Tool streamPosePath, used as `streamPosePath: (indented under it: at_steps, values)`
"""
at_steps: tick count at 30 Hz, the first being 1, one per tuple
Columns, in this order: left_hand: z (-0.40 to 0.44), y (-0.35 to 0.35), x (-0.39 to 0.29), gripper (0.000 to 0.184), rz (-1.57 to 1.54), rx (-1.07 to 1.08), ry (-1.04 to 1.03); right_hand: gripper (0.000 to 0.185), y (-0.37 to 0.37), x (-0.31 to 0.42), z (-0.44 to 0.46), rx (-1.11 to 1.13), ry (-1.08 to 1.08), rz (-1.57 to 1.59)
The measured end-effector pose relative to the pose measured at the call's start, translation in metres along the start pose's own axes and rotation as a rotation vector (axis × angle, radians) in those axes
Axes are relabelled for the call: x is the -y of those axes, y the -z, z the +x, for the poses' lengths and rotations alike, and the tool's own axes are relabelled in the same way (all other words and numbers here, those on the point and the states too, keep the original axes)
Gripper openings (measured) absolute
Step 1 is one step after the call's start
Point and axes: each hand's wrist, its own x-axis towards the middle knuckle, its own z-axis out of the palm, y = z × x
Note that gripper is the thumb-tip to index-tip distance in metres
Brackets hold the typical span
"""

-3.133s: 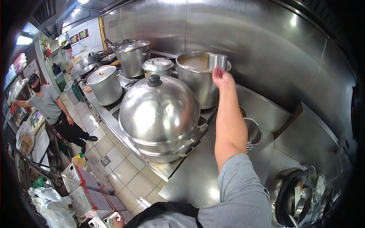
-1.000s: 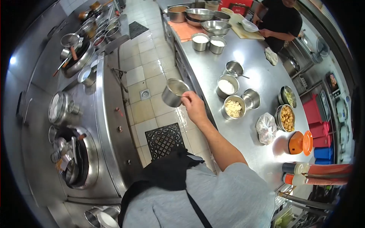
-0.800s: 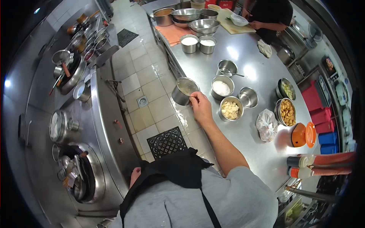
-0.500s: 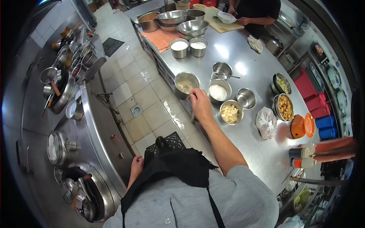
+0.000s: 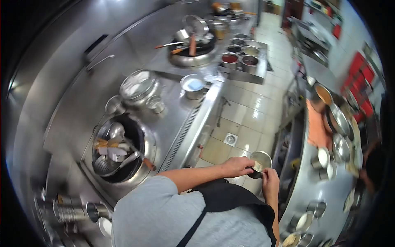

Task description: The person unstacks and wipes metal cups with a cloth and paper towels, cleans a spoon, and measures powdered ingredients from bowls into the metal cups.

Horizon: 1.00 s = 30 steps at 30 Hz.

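A round metal pot (image 5: 261, 156) is held in front of me over the floor, between the stove counter and the worktable. Some pale, whitish food shows inside it. My left hand (image 5: 238, 166) grips the left side of its rim. On the right, my right hand (image 5: 270, 180) pinches the rim close to my body. Both hands are closed, and their fingertips are partly hidden at the pot.
To the left, the steel stove counter (image 5: 164, 123) carries a wok (image 5: 131, 171) full of ladles and strainers, and a lidded pot (image 5: 140, 84). The worktable (image 5: 302, 185) on the right bears several metal pots and an orange cloth (image 5: 319, 127). A person (image 5: 372, 164) stands beyond it.
My view has swung left toward the stove. The pot has come off the worktable side with my right hand, and my left hand has risen from my side to its rim.
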Motion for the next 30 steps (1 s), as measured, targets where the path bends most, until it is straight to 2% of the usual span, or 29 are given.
streamPosePath:
  at_steps: [1, 4, 5, 6, 7, 8, 9, 10, 14, 15, 16, 17, 19, 20, 21, 22, 24, 25, 26, 27, 28, 29, 30]
  values:
    - [-0.001, 0.01, 0.008, 0.022, -0.06, -0.096, 0.053, 0.024, -0.012, -0.006, 0.019, 0.077, 0.079, -0.038]
    - [-0.014, 0.037, 0.061, 0.021, -0.108, -0.393, 0.227, 0.05, -0.025, 0.048, 0.068, 0.161, -0.03, 0.309]
    - [-0.019, 0.065, 0.065, 0.021, -0.191, -0.459, 0.411, 0.069, -0.027, 0.045, 0.082, 0.232, -0.005, 0.272]
    - [-0.025, 0.101, 0.072, 0.021, -0.275, -0.522, 0.593, 0.069, -0.031, 0.041, 0.093, 0.252, 0.009, 0.253]
    - [-0.034, 0.108, 0.122, 0.023, -0.252, -0.701, 0.562, 0.068, -0.035, 0.035, 0.102, 0.27, 0.021, 0.235]
    - [-0.044, 0.139, 0.13, 0.027, -0.135, -0.76, 0.758, 0.068, -0.041, 0.029, 0.109, 0.282, 0.032, 0.217]
    - [-0.057, 0.152, 0.166, 0.029, 0.011, -0.823, 0.912, 0.064, -0.046, 0.022, 0.113, 0.31, 0.014, 0.181]
    - [-0.074, 0.164, 0.198, 0.029, 0.109, -0.926, 0.899, 0.063, -0.049, 0.017, 0.112, 0.349, 0.017, 0.151]
    - [-0.121, 0.195, 0.269, 0.03, 0.258, -1.011, 1.333, 0.056, -0.054, -0.011, 0.094, 0.419, 0.003, 0.067]
    - [-0.131, 0.197, 0.283, 0.03, 0.294, -1.022, 1.408, 0.055, -0.054, -0.017, 0.088, 0.425, -0.037, 0.058]
    - [-0.16, 0.175, 0.329, 0.03, 0.429, -1.182, 1.26, 0.054, -0.049, -0.024, 0.076, 0.4, -0.105, 0.04]
    - [-0.16, 0.19, 0.306, 0.03, 0.467, -0.968, 1.49, 0.053, -0.043, -0.029, 0.07, 0.423, -0.121, -0.013]
    - [-0.19, 0.19, 0.357, 0.037, 0.496, -0.834, 1.433, 0.048, -0.026, -0.034, 0.057, 0.365, -0.235, -0.029]
    - [-0.193, 0.199, 0.389, 0.037, 0.469, -0.829, 1.384, 0.045, -0.026, -0.058, 0.042, 0.306, -0.206, -0.077]
    - [-0.188, 0.202, 0.417, 0.038, 0.346, -0.861, 1.31, 0.043, -0.011, -0.049, 0.036, 0.271, -0.348, 0.082]
    - [-0.181, 0.213, 0.435, 0.039, 0.156, -0.931, 1.252, 0.041, -0.001, -0.055, 0.023, 0.202, -0.321, 0.042]
    - [-0.183, 0.222, 0.454, 0.04, -0.431, -1.167, 1.074, 0.041, 0.005, -0.067, -0.004, 0.087, -0.265, -0.041]
    - [-0.199, 0.218, 0.469, 0.041, -0.799, -1.303, 0.898, 0.041, 0.013, -0.057, -0.011, 0.06, -0.363, -0.047]
    - [-0.225, 0.215, 0.486, 0.042, -1.251, -1.332, 0.59, 0.042, 0.012, -0.066, -0.02, 0.038, -0.389, -0.022]
    - [-0.239, 0.213, 0.492, 0.042, -1.623, -1.218, 0.311, 0.038, 0.006, -0.073, -0.027, 0.031, -0.493, 0.047]
    - [-0.249, 0.169, 0.483, 0.025, -1.45, -1.179, -0.126, 0.036, -0.011, -0.111, -0.049, -0.006, -0.409, 0.07]
    - [-0.22, 0.177, 0.433, 0.023, -0.979, -1.52, 0.341, 0.037, -0.029, -0.16, -0.078, 0.086, -0.559, 0.187]
    - [-0.168, 0.193, 0.347, 0.029, -0.568, -1.665, 0.971, 0.032, -0.022, -0.142, -0.072, 0.198, -0.825, 0.382]
